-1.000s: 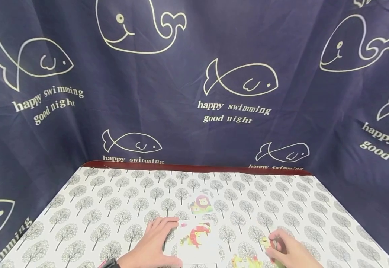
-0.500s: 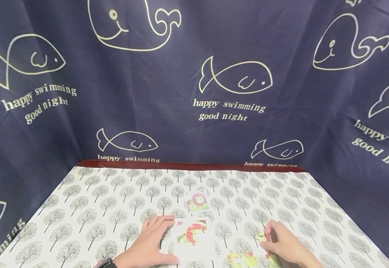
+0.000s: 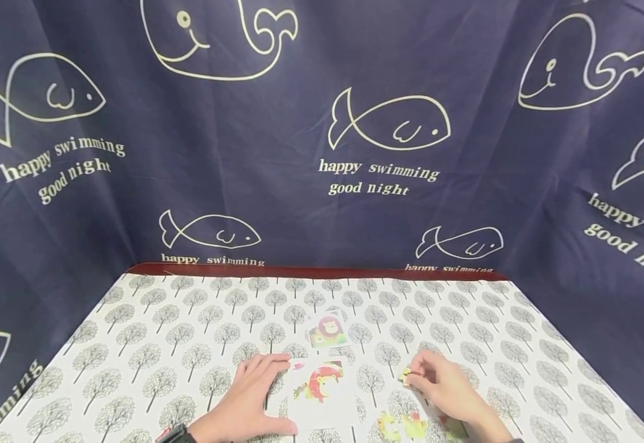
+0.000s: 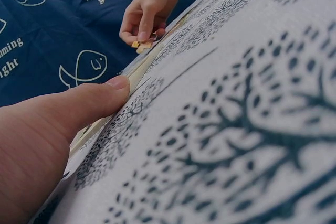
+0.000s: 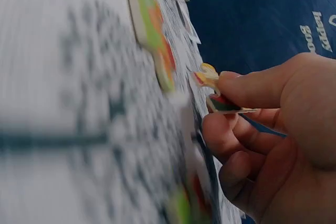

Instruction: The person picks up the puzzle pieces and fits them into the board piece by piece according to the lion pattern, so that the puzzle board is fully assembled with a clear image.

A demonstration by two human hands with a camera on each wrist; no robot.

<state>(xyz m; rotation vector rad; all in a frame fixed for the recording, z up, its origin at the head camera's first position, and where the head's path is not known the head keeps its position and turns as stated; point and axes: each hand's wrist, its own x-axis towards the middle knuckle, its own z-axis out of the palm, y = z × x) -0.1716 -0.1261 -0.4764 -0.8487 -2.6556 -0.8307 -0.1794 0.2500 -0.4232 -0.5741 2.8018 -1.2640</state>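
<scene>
A white puzzle board [image 3: 327, 415] with a partly assembled lion picture lies at the front middle of the table. My left hand [image 3: 252, 397] rests along its left side, fingers spread towards the far corner and thumb straight by the near part. In the left wrist view the thumb [image 4: 100, 100] lies at the board's edge. To the right of the board, my right hand [image 3: 446, 387] pinches a yellow puzzle piece [image 5: 208, 77] between thumb and fingers. A dark green and red puzzle piece [image 5: 223, 103] also shows between those fingertips in the right wrist view.
Several joined yellow puzzle pieces [image 3: 402, 426] lie right of the board, near the front. A greenish piece [image 3: 455, 427] sits partly under the right wrist. Beyond the board lies a lion picture card [image 3: 327, 330]. A dark blue curtain [image 3: 294, 141] hangs behind the tree-patterned tablecloth [image 3: 205, 351].
My right hand has moved left and away from me, lifting from the loose pieces towards the board with the puzzle piece. The left hand has stayed beside the board; the head view has shifted slightly.
</scene>
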